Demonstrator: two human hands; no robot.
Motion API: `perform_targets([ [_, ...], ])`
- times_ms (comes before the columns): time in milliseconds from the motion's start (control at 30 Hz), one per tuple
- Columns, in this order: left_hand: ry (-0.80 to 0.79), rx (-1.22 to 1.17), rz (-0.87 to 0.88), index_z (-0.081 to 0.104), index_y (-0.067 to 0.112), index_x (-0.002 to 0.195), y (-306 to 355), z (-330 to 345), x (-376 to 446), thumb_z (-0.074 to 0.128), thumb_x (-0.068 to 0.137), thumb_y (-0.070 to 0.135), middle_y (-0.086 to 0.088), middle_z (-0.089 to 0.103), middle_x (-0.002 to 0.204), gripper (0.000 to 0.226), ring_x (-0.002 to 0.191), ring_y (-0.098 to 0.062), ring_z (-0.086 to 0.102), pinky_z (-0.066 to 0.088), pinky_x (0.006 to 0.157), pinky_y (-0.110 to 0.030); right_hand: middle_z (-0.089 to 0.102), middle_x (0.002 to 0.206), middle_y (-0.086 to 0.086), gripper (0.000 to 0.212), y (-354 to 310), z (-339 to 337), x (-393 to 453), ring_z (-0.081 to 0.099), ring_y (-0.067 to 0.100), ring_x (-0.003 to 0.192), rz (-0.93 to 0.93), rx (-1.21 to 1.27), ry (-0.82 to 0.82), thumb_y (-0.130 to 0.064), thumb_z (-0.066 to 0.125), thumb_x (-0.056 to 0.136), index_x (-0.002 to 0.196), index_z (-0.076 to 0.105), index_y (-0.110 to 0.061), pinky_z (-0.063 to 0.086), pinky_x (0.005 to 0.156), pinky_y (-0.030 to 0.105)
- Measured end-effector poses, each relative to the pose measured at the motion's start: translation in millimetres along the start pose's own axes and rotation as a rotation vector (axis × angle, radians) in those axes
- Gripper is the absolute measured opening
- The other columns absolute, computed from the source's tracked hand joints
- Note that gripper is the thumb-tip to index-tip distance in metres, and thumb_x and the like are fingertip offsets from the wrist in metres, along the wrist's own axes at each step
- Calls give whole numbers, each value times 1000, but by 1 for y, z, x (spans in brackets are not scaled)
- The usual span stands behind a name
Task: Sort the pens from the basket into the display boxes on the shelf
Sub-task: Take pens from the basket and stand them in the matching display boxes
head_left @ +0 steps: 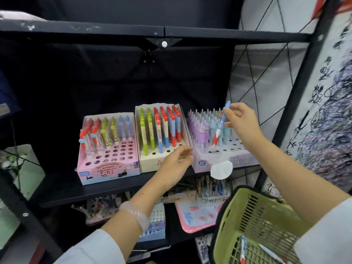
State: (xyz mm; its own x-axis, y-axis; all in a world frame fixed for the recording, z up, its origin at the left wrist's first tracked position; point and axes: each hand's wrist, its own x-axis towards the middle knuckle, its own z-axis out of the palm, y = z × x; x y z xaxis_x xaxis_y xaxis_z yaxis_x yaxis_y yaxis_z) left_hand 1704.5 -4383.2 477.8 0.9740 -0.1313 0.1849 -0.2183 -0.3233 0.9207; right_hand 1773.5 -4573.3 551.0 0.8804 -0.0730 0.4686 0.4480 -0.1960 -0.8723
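You get an evenly lit foreground: soft, diffuse light falls on the three display boxes and on both forearms, with no hard shadows and no strong glare. Behind the boxes, the back of the black shelf drops into near-total darkness, so you can read no detail there. The lower shelf sits dim and murky. Your wide-angle lens bends the top rail and the right upright noticeably near the edges. The scribbled paper at right smears with motion blur, and the green basket looks soft at the bottom corner.
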Motion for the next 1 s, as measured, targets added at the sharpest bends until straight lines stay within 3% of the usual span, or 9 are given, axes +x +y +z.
perform_targets([
  [100,0,32,8,51,29,112,-2,2,0,48,94,15,11,55,115,23,107,1,49,34,89,-13,66,80,-3,4,3,2,-4,63,1,70,39,60,2,-21,55,93,93,58,-19,53,63,15],
  [233,62,5,-16,50,26,120,-6,-14,-8,47,95,15,10,55,117,28,109,-2,49,34,91,-17,66,79,-2,5,-3,31,-9,63,0,66,28,108,-80,-21,54,94,90,58,-20,51,59,14],
  [333,142,-20,-17,49,27,117,-11,-37,-16,46,95,12,10,57,113,27,106,-4,51,38,87,-15,68,71,-9,4,-12,67,-15,66,1,67,4,120,-170,-21,56,93,90,59,-23,54,61,18],
  [533,300,50,-2,53,29,112,-29,-100,-40,48,95,16,21,55,108,22,101,7,50,40,76,-4,68,77,-5,7,-43,153,-28,66,0,69,-58,185,-364,-20,57,92,88,57,-26,52,60,16],
  [700,412,118,5,51,37,107,-46,-148,-64,47,95,18,30,52,104,23,92,26,46,37,71,4,65,79,6,10,-61,217,-25,67,24,83,-95,27,-344,-23,58,91,86,50,-22,55,79,39],
  [767,451,131,8,52,39,105,-52,-161,-71,48,95,17,29,53,104,25,93,27,45,39,72,2,58,69,0,11,-60,239,-23,63,22,74,-111,-83,-291,-22,56,92,90,48,-16,53,69,28],
  [833,478,128,-1,52,39,104,-57,-169,-77,48,94,17,28,54,103,24,94,24,47,40,73,-2,50,63,-5,11,-55,258,-21,52,11,59,-158,-228,-247,-20,53,94,95,47,-10,40,50,23],
  [900,496,117,-9,53,36,106,-63,-177,-81,49,94,17,26,55,105,23,95,20,49,41,74,-5,48,64,-2,10,-47,271,-19,46,7,53,-165,-316,-230,-18,50,96,99,46,-9,29,44,23],
  [1000,501,91,-22,55,30,111,-71,-187,-86,49,95,17,22,56,107,22,94,21,49,40,71,1,54,76,3,16,-37,278,-13,46,5,55,-115,-357,-201,-19,46,97,107,48,-6,24,39,15],
])
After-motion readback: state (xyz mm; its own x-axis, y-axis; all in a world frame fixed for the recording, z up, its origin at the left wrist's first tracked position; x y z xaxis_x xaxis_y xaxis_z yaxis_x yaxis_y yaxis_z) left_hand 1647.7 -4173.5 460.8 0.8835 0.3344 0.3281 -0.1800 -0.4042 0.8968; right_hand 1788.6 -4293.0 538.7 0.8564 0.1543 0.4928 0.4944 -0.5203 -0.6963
